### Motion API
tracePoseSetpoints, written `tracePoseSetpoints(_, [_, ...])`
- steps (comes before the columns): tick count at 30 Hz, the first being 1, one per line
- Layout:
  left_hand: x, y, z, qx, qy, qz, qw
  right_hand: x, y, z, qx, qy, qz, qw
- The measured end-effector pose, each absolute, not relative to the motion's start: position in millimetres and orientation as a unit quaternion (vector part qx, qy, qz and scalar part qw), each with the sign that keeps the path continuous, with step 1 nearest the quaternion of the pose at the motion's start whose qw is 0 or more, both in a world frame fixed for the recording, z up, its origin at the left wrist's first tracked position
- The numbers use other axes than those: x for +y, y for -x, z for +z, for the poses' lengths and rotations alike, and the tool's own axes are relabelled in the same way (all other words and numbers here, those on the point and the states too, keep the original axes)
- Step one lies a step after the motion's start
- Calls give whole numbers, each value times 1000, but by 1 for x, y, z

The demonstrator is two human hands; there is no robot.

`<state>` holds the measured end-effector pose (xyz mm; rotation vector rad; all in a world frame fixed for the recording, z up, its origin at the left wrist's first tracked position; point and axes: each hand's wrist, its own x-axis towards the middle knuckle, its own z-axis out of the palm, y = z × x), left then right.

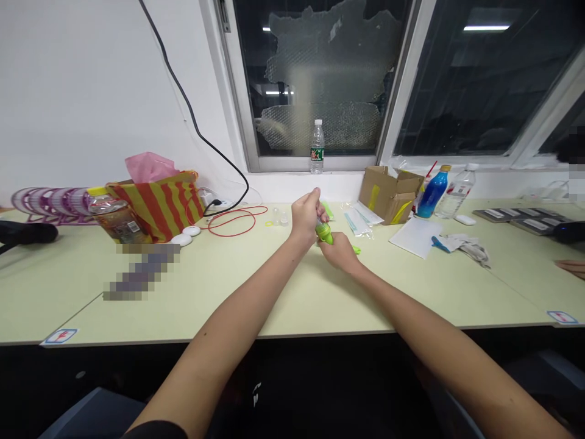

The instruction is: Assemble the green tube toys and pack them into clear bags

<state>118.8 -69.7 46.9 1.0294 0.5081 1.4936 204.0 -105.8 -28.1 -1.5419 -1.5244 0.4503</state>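
Note:
Over the middle of the table (274,299), my left hand (305,216) is closed around the upper end of a bright green plastic piece with a clear part (324,231). My right hand (339,251) grips its lower end, just below and to the right. The fingers hide much of the piece, and its exact kind is unclear. Another bit of green (357,250) shows beside my right hand. Behind my left hand lies a green packet (329,211). To its left are small clear plastic parts (284,218) and a yellow-green ring (269,224).
Clear packets (359,219), a cardboard box (388,192), white paper (417,236), a blue bottle (434,192) and gloves (466,247) lie to the right. At left are a red cable (233,231), a striped bag (164,210) and a drink bottle (119,219). Another person's hand (573,267) shows far right.

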Motion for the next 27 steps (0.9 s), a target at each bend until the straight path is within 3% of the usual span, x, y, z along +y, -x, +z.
tracePoseSetpoints(3, [-76, -113, 56, 178, -504, 576, 618, -109, -201, -30, -604, 562, 313, 471])
tracePoseSetpoints(8, [-78, -101, 62, 163, -552, 492, 653, -114, -197, -28, -581, 457, 510, 440])
tracePoseSetpoints(16, [-64, -79, 33, 162, -554, 484, 657, -113, -217, -9, -642, 362, 531, 419])
tracePoseSetpoints(18, [-60, -67, 24, 188, -558, 483, 648, -103, -232, -2, -684, 398, 482, 376])
tracePoseSetpoints(22, [-47, -40, 14, 233, -534, 561, 588, -62, -275, 7, -651, 646, 130, 377])
tracePoseSetpoints(24, [-40, -27, 12, 273, -534, 588, 542, -38, -295, 5, -592, 754, 13, 285])
tracePoseSetpoints(27, [-32, -15, 11, 301, -518, 597, 534, -13, -312, -5, -549, 823, 1, 143])
